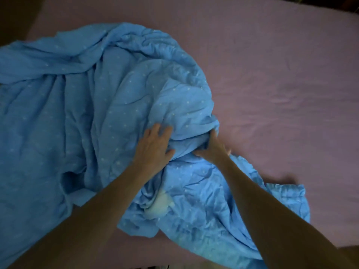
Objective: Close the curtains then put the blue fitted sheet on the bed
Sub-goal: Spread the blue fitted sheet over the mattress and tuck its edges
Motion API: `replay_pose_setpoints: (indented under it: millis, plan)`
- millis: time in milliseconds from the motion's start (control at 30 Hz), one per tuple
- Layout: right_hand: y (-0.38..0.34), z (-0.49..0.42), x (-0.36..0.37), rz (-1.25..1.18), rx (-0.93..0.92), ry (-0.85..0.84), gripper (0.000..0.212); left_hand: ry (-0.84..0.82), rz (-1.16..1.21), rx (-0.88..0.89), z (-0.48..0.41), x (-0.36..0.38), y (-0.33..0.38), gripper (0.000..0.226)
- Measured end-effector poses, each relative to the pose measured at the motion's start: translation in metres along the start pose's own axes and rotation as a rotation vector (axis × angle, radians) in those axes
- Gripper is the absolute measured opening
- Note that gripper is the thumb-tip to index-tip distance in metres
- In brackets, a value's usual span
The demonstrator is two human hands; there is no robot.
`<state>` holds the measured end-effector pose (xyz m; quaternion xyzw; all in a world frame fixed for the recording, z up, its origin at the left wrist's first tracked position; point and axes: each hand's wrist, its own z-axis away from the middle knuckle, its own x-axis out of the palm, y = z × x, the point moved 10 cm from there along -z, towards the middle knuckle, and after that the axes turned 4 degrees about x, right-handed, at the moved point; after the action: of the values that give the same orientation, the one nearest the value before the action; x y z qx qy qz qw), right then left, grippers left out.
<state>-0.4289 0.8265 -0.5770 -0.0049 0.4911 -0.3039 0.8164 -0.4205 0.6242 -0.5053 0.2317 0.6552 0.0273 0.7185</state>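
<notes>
The blue fitted sheet (101, 98), light blue with small white dots, lies crumpled in a heap over the left and middle of the bed (281, 74), which has a pink-mauve cover. My left hand (154, 146) rests flat on the heap with its fingers spread. My right hand (212, 147) grips a bunched fold of the sheet at the heap's right edge, fingers dug into the cloth. A white label (158, 205) shows on the sheet between my forearms. The room is dim. No curtains are in view.
The pink cover is bare on the right half and along the far side of the bed. The bed's far left corner (37, 18) borders a dark brown floor or wall. A gathered hem of the sheet (287, 191) lies at the right.
</notes>
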Motion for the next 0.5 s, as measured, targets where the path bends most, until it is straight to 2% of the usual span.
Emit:
replay_pose_setpoints:
  millis: [33,100,133,200,233,300,333,367,433,467,500]
  plan:
    - [-0.015,0.007,0.008,0.017,-0.074,0.002,0.086,0.076,0.030,0.047,-0.008,-0.008,0.006,0.062]
    - [-0.057,0.043,0.026,0.117,-0.373,0.156,0.047,0.195,0.038,0.169,-0.023,-0.022,0.029,0.064]
    - [-0.075,0.071,0.040,0.142,-0.516,0.168,0.037,0.219,0.011,0.246,-0.030,-0.026,0.045,0.065]
    - [-0.096,0.118,0.075,0.158,-0.698,0.027,0.030,0.174,-0.045,0.408,-0.045,-0.026,0.077,0.066]
    - [-0.098,0.131,0.088,0.155,-0.712,-0.080,0.030,0.074,-0.093,0.444,-0.052,-0.014,0.085,0.065]
    - [-0.088,0.135,0.092,0.038,-0.625,-0.264,0.034,-0.169,-0.223,0.379,-0.062,0.020,0.076,0.061]
    - [-0.081,0.123,0.081,-0.100,-0.573,-0.236,0.031,-0.235,-0.275,0.305,-0.065,0.033,0.059,0.060]
    - [-0.072,0.107,0.057,-0.247,-0.517,-0.118,0.025,-0.256,-0.300,0.215,-0.066,0.039,0.041,0.060]
    - [-0.037,0.071,0.004,-0.434,-0.362,0.220,0.021,-0.263,-0.337,0.073,-0.066,0.043,0.012,0.065]
    - [-0.021,0.056,-0.016,-0.445,-0.288,0.341,0.023,-0.271,-0.355,0.047,-0.067,0.044,0.006,0.069]
    - [-0.011,0.042,-0.025,-0.407,-0.226,0.378,0.034,-0.287,-0.376,0.030,-0.068,0.046,0.003,0.072]
